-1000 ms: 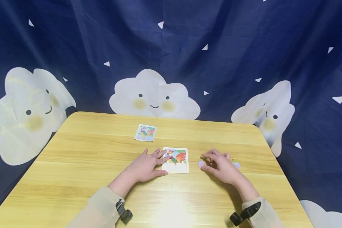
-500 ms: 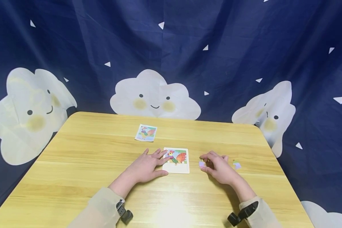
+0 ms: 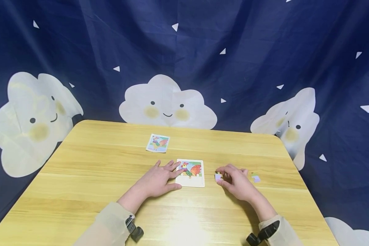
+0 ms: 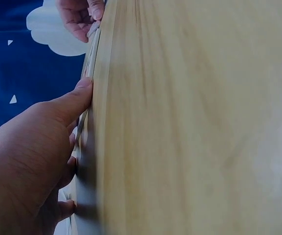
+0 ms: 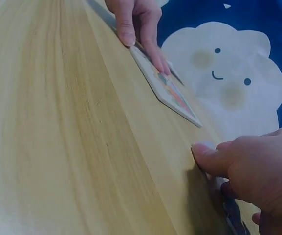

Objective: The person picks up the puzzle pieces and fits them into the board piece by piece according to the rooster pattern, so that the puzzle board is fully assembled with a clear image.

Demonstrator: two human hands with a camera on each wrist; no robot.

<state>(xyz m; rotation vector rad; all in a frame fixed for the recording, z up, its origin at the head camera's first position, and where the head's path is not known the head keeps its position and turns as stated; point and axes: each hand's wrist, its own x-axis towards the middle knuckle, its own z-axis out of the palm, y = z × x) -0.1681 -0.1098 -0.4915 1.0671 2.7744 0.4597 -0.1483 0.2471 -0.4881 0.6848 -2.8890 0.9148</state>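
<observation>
A white-framed jigsaw puzzle board [image 3: 190,182] lies mid-table, with a colourful rooster in its upper part and a bare white strip below. My left hand [image 3: 156,180] rests on the board's left side, fingers spread, thumb at its lower left edge; in the left wrist view the thumb [image 4: 77,100] lies along that edge. To the right of the board, my right hand [image 3: 238,181] pinches a lilac and yellow puzzle piece [image 3: 218,177] between thumb and fingers. That piece shows close over the table; the right wrist view shows only its edge past the thumb [image 5: 210,159].
Another puzzle piece [image 3: 256,177], green and lilac, lies right of my right hand. A rooster picture card [image 3: 158,143] lies behind the board to the left. A dark blue curtain [image 3: 172,51] with clouds hangs behind the wooden table [image 3: 95,153].
My right hand has shifted slightly left, and its thumb and fingers have closed on the puzzle piece. The other loose piece shows more fully now. My left hand stays on the board.
</observation>
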